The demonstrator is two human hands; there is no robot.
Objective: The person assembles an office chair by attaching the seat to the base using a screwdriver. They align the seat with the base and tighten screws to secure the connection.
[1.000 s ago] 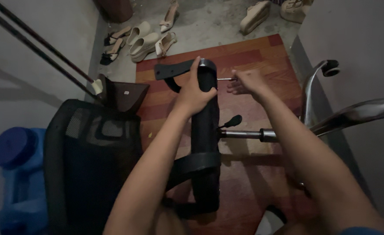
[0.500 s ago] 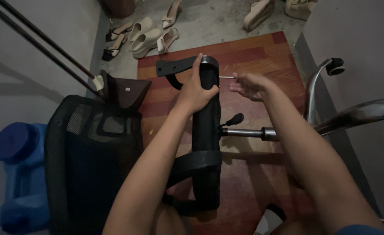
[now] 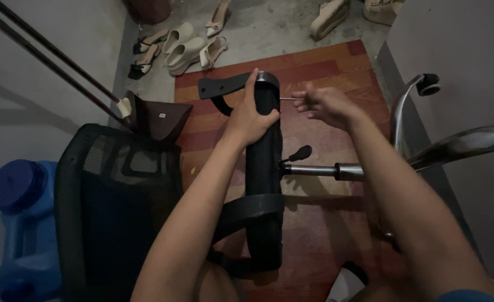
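Head view: the chair seat [image 3: 264, 184] is stood on edge on the red mat [image 3: 325, 61], beside the mesh backrest [image 3: 113, 207]. Its top end is clasped by the left hand [image 3: 251, 116], fingers wrapped around it. A thin metal screw [image 3: 288, 99] is pinched by the right hand [image 3: 326, 105], fingers closed, against the seat's top.
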